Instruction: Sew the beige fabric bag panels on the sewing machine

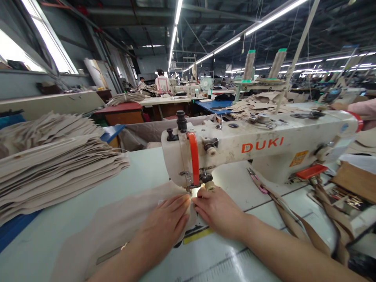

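A pale beige fabric piece (117, 213) lies under the head of a white sewing machine (235, 141), its edge at the lit needle area. My left hand (167, 219) rests over the fabric just left of the needle, its fingers together and closed on the cloth near the edge. Close to the right of the needle, my right hand (219, 211) pinches the fabric's edge between thumb and fingers. The fingertips of both hands almost meet in front of the presser foot, and they partly hide the seam there.
Stacked beige fabric pieces (58, 168) stand at the left. Pink-handled scissors (258, 182) and brown strips (293, 223) lie right of the machine. Thread cones (249, 65) rise behind it. A co-worker's sleeve (362, 109) shows at the right edge; another person (162, 83) sits farther back.
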Available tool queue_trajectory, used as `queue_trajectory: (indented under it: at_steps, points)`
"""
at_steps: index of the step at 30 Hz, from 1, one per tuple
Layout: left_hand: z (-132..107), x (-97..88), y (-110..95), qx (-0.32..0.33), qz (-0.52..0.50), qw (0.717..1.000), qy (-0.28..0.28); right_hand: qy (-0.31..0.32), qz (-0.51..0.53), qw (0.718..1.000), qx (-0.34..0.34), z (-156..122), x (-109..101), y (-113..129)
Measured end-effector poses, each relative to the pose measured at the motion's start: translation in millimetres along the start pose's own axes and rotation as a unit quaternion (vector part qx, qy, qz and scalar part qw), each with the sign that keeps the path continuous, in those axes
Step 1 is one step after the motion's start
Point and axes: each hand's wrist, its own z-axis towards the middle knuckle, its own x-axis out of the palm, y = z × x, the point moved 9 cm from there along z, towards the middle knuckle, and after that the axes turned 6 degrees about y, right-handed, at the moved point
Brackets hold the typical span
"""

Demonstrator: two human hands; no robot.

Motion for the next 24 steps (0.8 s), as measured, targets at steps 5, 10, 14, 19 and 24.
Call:
queue_trajectory:
  at_steps: [5, 10, 14, 19, 24]
  points:
    - [0.2, 0.2, -1.1, -0.007, -0.002, 1.0, 0.003, -0.001, 0.018, 1.0, 0.009, -3.1, 1.6, -0.8]
    - [0.8, 0.9, -0.9, -0.009, -0.008, 1.0, 0.007, -0.005, 0.016, 1.0, 0.001, -3.9, 2.4, 0.9]
    - [4.4, 3.6, 5.9, -0.022, 0.011, 0.999, 0.023, -0.012, 0.005, 1.0, 0.007, -2.8, 1.0, -0.2]
    - [12.9, 4.6, 12.1, -0.017, 0.033, 0.999, 0.029, -0.029, 0.01, 1.0, 0.006, -5.5, 1.3, 0.2]
    - [10.3, 6.5, 17.2, -0.044, 0.001, 0.998, 0.049, -0.054, 0.043, 0.998, 0.014, -12.3, -1.2, -1.5]
